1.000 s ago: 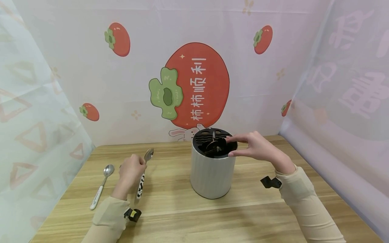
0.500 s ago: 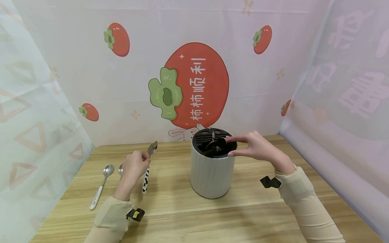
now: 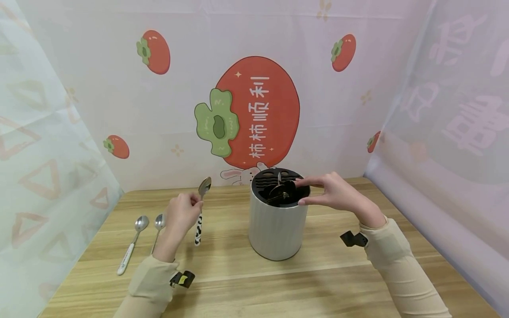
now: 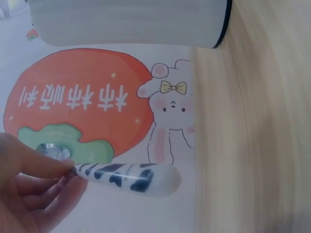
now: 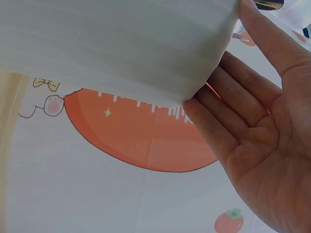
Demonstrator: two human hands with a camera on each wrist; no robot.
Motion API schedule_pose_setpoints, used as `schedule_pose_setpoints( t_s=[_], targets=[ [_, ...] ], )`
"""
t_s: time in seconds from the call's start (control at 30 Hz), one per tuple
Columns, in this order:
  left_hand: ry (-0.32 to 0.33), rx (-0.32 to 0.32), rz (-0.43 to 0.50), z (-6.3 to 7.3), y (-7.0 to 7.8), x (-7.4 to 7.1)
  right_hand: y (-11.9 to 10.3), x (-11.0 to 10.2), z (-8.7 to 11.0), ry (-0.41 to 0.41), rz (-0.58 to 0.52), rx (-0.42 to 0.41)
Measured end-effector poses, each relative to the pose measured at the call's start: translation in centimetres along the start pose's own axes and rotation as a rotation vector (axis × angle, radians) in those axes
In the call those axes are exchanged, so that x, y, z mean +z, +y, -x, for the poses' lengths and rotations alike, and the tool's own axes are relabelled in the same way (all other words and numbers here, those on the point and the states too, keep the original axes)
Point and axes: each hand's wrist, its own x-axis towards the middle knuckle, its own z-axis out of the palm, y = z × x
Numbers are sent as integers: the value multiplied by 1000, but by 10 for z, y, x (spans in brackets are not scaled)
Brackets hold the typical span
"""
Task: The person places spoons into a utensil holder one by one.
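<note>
A spoon [image 3: 204, 186] with a black-and-white cow-print handle is pinched between thumb and fingers of my left hand [image 3: 182, 216]. Its bowl points up and the handle [image 4: 133, 178] hangs below the hand, tilted slightly. To the right stands a ribbed white utensil holder [image 3: 276, 232] with a black slotted top. Dark utensils [image 3: 283, 192] sit inside its front compartment; their kind is hard to make out. My right hand [image 3: 339, 192] rests on the holder's right rim, and in the right wrist view its fingers lie nearly straight against the side.
Two more spoons lie on the wooden table [image 3: 222, 282] at the left. One spoon [image 3: 141, 223] has a white handle; another spoon [image 3: 160, 221] is partly behind my left forearm. A printed cloth backdrop [image 3: 187, 110] borders the table's back.
My left hand has moved right and a little farther back with the cow-print spoon, raising it off toward the holder's side. A spoon behind the forearm has come into view. My right hand has stayed put.
</note>
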Motion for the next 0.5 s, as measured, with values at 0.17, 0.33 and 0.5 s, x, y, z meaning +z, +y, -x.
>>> schedule_pose_setpoints(
  t_s=[0.17, 0.33, 0.5],
  targets=[
    [31, 33, 26, 0, 7, 0, 0, 0, 0, -1, -1, 3],
    [68, 73, 49, 0, 17, -1, 1, 0, 0, -3, -5, 8],
    [98, 96, 64, 0, 28, -2, 1, 0, -1, -3, -3, 6]
  ],
)
